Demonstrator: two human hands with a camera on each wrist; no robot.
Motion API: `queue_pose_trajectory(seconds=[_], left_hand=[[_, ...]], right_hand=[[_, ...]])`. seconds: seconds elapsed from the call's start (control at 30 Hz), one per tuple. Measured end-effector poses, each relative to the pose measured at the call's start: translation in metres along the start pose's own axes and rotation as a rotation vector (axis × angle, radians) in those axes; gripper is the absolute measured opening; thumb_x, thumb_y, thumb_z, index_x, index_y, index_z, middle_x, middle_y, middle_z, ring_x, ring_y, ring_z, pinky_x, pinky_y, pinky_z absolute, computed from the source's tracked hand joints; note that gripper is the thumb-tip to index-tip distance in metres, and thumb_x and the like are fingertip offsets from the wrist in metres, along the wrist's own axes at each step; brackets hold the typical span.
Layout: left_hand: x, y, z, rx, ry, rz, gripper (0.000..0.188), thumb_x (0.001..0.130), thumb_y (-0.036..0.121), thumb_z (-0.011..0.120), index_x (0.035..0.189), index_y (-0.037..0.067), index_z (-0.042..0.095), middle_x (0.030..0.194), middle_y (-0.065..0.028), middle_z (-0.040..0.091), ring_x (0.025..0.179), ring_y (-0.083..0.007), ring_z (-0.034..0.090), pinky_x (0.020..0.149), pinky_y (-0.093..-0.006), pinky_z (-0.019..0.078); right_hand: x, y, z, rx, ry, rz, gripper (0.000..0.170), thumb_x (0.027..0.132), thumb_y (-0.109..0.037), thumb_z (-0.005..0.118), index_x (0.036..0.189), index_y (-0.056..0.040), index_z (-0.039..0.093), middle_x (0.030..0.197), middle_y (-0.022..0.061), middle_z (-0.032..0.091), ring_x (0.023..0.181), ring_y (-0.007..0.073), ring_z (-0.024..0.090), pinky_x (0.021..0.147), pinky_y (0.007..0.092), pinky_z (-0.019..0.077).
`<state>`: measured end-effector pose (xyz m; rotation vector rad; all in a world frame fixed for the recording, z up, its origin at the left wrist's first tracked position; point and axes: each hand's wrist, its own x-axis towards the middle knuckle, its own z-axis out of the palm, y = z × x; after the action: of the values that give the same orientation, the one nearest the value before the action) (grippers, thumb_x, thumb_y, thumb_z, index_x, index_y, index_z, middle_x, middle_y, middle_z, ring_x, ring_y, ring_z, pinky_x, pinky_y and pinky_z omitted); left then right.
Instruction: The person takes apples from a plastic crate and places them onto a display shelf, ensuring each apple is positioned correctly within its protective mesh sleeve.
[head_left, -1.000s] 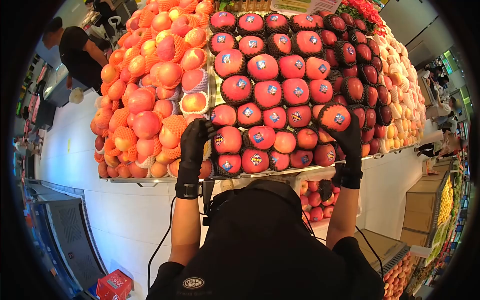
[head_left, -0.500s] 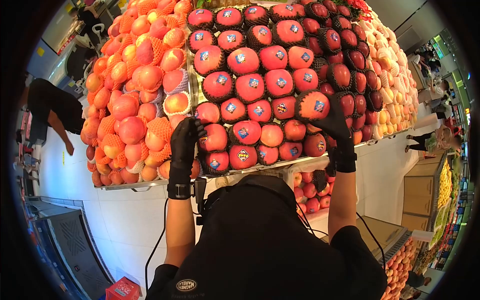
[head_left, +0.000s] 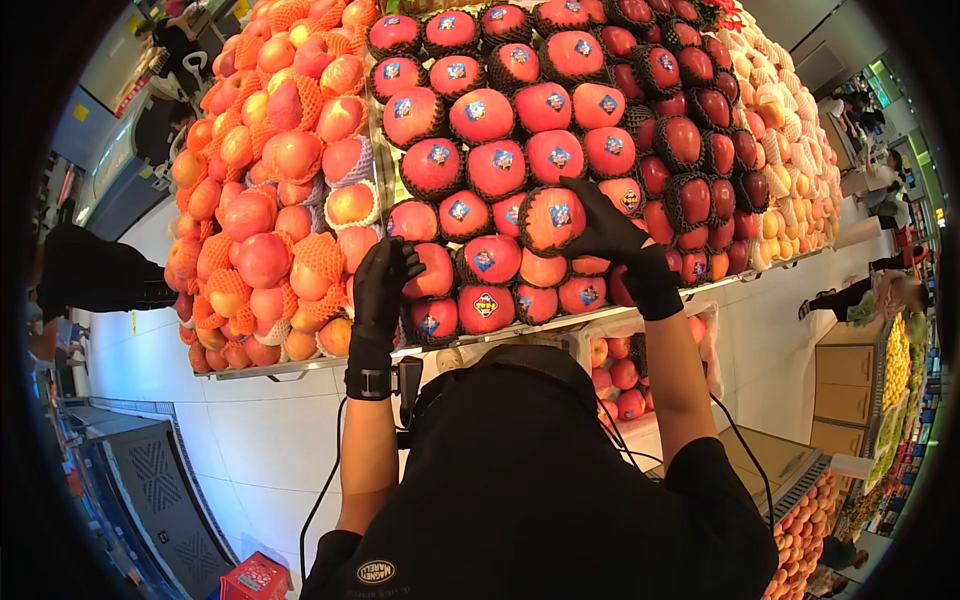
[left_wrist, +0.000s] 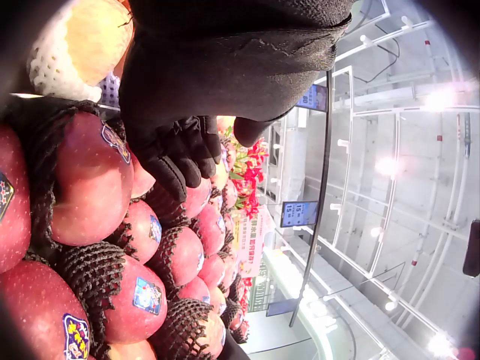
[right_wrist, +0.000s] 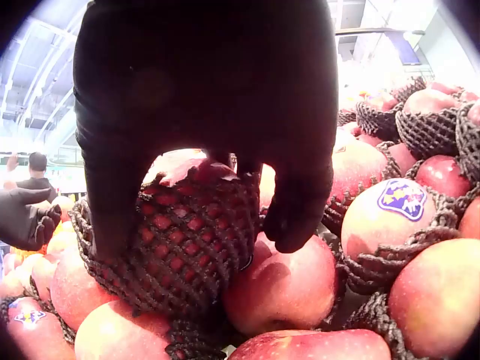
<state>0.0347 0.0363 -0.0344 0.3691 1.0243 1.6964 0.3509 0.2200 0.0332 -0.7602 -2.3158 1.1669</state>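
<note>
My right hand (head_left: 612, 232), in a black glove, grips a red apple (head_left: 552, 220) with a blue sticker over the front rows of the display. In the right wrist view, black foam netting wraps that apple (right_wrist: 191, 240), with fingers on one side and the thumb (right_wrist: 294, 214) toward the other. My left hand (head_left: 382, 285), also gloved in black, hovers at the left edge of the stickered apples, fingers loosely curled and holding nothing. Netted apples (left_wrist: 135, 296) lie close below it in the left wrist view.
Apples in orange netting (head_left: 265, 258) are heaped on the left. Dark red apples (head_left: 683, 140) and pale fruit in white netting (head_left: 790, 150) fill the right. A metal edge (head_left: 300, 366) borders the stand. A red basket (head_left: 255, 577) sits on the floor; a person in black (head_left: 95, 268) stands at left.
My right hand has carried the netted apple leftward, from beside the dark red apples to the middle of the front rows. My left hand stays near the left edge. The head view has shifted slightly.
</note>
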Motion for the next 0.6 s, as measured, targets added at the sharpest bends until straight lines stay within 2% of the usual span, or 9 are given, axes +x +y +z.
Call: queue_pose_trajectory(seconds=[0.07, 0.17, 0.37, 0.47, 0.6], left_hand=[[0.0, -0.002, -0.002, -0.009, -0.02, -0.001, 0.033, 0.097, 0.026, 0.054, 0.116, -0.001, 0.056, 0.101, -0.0146, 0.064, 0.091, -0.0262, 0.064, 0.082, -0.0402, 0.0546], [0.0, -0.005, -0.004, 0.003, -0.056, 0.009, 0.034, 0.098, 0.027, 0.052, 0.117, -0.002, 0.056, 0.103, -0.0151, 0.064, 0.092, -0.0264, 0.064, 0.083, -0.0405, 0.0544], [-0.001, -0.004, -0.002, 0.017, -0.044, -0.012, 0.034, 0.099, 0.027, 0.05, 0.118, -0.001, 0.054, 0.103, -0.0135, 0.062, 0.092, -0.0255, 0.063, 0.084, -0.0403, 0.0533], [-0.003, -0.001, 0.002, 0.032, -0.015, -0.026, 0.034, 0.099, 0.028, 0.05, 0.117, 0.0, 0.054, 0.101, -0.0119, 0.061, 0.092, -0.0245, 0.062, 0.084, -0.04, 0.0525], [-0.003, -0.001, -0.001, -0.001, -0.017, -0.023, 0.033, 0.098, 0.027, 0.053, 0.114, -0.001, 0.056, 0.101, -0.013, 0.063, 0.09, -0.0235, 0.064, 0.082, -0.038, 0.0541]], right_hand=[[-0.003, 0.009, -0.001, 0.085, 0.013, -0.041, 0.097, 0.06, -0.025, 0.088, 0.139, -0.0036, 0.036, 0.132, 0.0166, 0.047, 0.124, 0.0289, 0.046, 0.105, 0.0431, 0.0389], [-0.006, 0.014, -0.002, -0.069, 0.036, -0.029, 0.101, 0.06, -0.025, 0.088, 0.141, -0.003, 0.032, 0.135, 0.0174, 0.045, 0.128, 0.0287, 0.042, 0.107, 0.0427, 0.0362], [-0.009, -0.004, -0.004, 0.066, -0.038, 0.07, 0.103, 0.064, -0.02, 0.085, 0.146, -0.0037, 0.025, 0.141, 0.0176, 0.038, 0.132, 0.0275, 0.039, 0.109, 0.042, 0.0349], [-0.016, 0.017, -0.005, 0.032, 0.044, 0.039, 0.096, 0.066, -0.021, 0.085, 0.143, -0.0027, 0.031, 0.138, 0.017, 0.042, 0.129, 0.0274, 0.042, 0.107, 0.0413, 0.0368], [-0.027, 0.02, -0.008, 0.105, 0.072, 0.145, 0.086, 0.072, -0.014, 0.079, 0.143, -0.0031, 0.031, 0.136, 0.0151, 0.044, 0.125, 0.024, 0.046, 0.103, 0.0375, 0.0414]])
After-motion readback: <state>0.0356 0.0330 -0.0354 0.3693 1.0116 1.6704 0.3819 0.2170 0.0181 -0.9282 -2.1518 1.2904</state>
